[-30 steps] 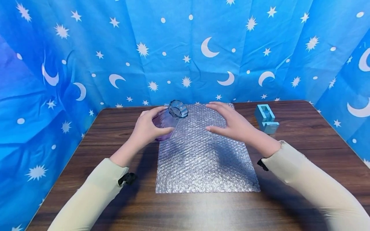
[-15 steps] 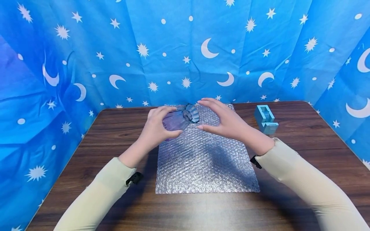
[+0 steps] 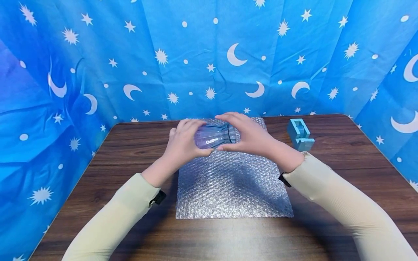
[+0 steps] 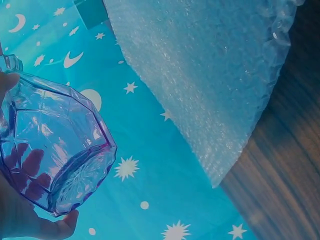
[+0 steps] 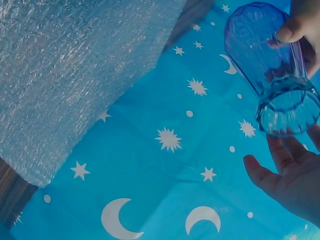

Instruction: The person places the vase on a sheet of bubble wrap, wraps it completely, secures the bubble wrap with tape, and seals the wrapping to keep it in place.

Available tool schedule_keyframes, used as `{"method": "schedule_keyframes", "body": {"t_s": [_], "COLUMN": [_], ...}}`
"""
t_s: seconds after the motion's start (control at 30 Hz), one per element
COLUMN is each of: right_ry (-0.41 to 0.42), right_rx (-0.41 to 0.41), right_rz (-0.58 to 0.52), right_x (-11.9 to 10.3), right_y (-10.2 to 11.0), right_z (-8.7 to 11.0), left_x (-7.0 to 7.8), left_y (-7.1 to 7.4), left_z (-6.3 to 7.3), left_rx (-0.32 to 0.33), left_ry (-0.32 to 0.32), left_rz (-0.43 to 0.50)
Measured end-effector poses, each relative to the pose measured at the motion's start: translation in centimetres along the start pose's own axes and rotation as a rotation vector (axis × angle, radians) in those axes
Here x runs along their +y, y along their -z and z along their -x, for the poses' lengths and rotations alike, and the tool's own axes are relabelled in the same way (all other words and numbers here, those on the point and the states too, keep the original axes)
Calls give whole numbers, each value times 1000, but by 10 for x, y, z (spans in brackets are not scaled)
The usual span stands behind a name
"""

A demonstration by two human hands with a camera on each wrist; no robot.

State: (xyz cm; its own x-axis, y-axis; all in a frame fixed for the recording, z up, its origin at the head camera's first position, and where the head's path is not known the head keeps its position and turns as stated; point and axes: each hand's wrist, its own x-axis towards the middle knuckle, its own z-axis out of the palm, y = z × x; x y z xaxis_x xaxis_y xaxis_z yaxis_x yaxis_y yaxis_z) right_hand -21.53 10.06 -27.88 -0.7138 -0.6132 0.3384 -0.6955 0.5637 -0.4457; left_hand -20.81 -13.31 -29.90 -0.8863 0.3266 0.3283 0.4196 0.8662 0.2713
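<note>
While the left grip (image 3: 183, 143) holds the faceted glass vase (image 3: 209, 138), its long axis points mouth-first toward the wide right grip (image 3: 253, 135).

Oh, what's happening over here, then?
A person's left hand grips the body of a purple-blue glass vase, holding it on its side above a sheet of bubble wrap. The right hand is at the vase's flared mouth; whether it touches the glass is hard to tell. The wrap lies flat on a wooden table, with a light-blue tape dispenser to its right.
</note>
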Motion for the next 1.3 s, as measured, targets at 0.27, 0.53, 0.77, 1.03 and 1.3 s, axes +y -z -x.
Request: {"method": "schedule_keyframes", "body": {"t_s": [0.27, 0.53, 0.77, 1.03, 1.3], "right_ry": [-5, -22, -64, -115, -129], "right_rx": [-24, -31, -53, -109, -152], "right_rz": [33, 57, 129, 209, 215], "right_x": [1, 2, 2, 2, 5], "right_y": [-6, -8, -7, -7, -6], "right_z": [-2, -2, -1, -3, -2], "left_x": [7, 10, 15, 24, 26], "left_y": [2, 3, 0, -6, -10], "left_z": [-5, -7, -12, -13, -14], "left_rx": [5, 8, -7, -26, -11], "left_ry": [-58, -89, -94, -126, -160], "left_rz": [-48, -98, -149, -223, -230]}}
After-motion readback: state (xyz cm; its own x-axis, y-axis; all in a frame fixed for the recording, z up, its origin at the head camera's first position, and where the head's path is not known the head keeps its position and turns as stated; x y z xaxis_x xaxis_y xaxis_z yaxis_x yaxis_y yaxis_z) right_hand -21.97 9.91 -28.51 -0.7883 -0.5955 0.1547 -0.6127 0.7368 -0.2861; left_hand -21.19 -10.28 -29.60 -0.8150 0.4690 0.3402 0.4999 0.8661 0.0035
